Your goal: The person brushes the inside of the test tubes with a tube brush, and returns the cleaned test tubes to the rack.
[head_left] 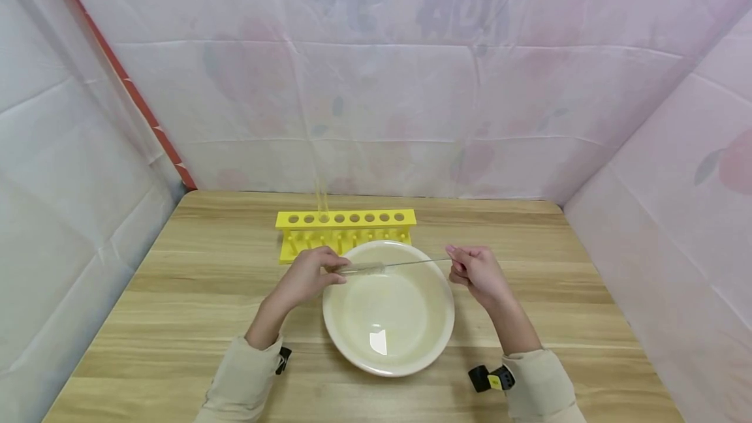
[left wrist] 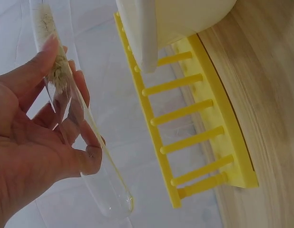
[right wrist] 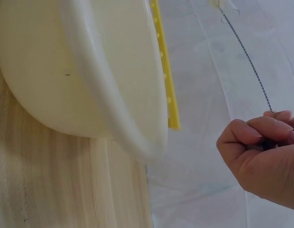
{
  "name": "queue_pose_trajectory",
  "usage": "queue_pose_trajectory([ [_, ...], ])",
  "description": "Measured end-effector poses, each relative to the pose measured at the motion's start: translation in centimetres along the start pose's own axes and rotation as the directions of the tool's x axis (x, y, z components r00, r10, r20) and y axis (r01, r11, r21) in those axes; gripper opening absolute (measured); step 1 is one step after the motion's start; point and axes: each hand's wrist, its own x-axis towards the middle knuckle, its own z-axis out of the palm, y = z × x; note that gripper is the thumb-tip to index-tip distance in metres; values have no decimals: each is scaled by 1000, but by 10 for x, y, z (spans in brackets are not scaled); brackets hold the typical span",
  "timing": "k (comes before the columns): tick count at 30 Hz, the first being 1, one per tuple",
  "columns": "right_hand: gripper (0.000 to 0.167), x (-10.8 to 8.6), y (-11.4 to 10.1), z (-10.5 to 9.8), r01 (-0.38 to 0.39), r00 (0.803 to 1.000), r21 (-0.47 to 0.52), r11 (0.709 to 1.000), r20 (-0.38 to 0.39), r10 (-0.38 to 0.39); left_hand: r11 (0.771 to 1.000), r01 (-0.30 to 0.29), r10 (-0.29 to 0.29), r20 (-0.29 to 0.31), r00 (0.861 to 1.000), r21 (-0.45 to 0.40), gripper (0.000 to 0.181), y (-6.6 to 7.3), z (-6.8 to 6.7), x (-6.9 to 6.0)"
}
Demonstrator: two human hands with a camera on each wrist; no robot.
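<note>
A: State the grip and the position of the tube.

B: The left hand (head_left: 311, 274) has its fingers curled round the glass tube (head_left: 363, 269). The right hand (head_left: 478, 273) pinches the tail of the wire brush (right wrist: 250, 61). The tube lies almost level above the far part of the bowl (head_left: 448, 318), with the bristles (left wrist: 59, 71) inside the glass.

A: How should the stroke be made?

B: Align the brush with the tube. Grip firmly enough to prevent slipping, without squeezing the glass. Use short, turning strokes; ease off near the rounded end, where a hard push could crack it.

A: What stands nearby?

B: The bowl rests on the wooden surface (head_left: 529, 266); its raised rim is a knock hazard, so hold the glass clear. Behind it, partly hidden, is the yellow rack (head_left: 346, 224). A second tube (head_left: 322, 202) stands upright there and could be toppled by a careless reach.
</note>
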Motion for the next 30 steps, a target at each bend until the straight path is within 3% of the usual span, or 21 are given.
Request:
queue_pose_trajectory([
  [4,48,-1,0,-2,-12,1000,7,1000,15,11,1000,-22,22,9,1000,-1,27,-3,0,-1],
  [8,45,-1,2,-4,52,999,-122,991,-4,-53,999,-39,40,17,999,-25,27,-7,0,-3],
  [13,44,-2,5,-6,152,983,-340,928,-42,-176,997,-62,62,17,998,-52,25,-12,-2,-4],
  [16,45,-2,5,-6,190,975,-376,907,-40,-220,996,-73,74,16,997,-54,25,-14,-3,-5],
  [19,45,-3,3,-4,153,983,-342,927,-46,-179,996,-73,74,12,997,-46,25,-14,-2,-5],
  [22,45,-3,2,-5,91,995,-194,977,-31,-99,998,-56,57,6,998,-28,26,-13,-2,-6],
  [24,45,-3,1,-6,50,999,-83,995,-16,-52,999,-43,43,2,999,-16,26,-12,-1,-6],
  [27,46,-2,1,-9,13,1000,39,999,0,-13,1000,-29,29,-2,1000,-7,27,-10,-1,-6],
  [30,47,-2,1,-10,11,1000,41,999,-11,-11,1000,-30,30,-4,1000,-7,26,-10,-1,-7],
])
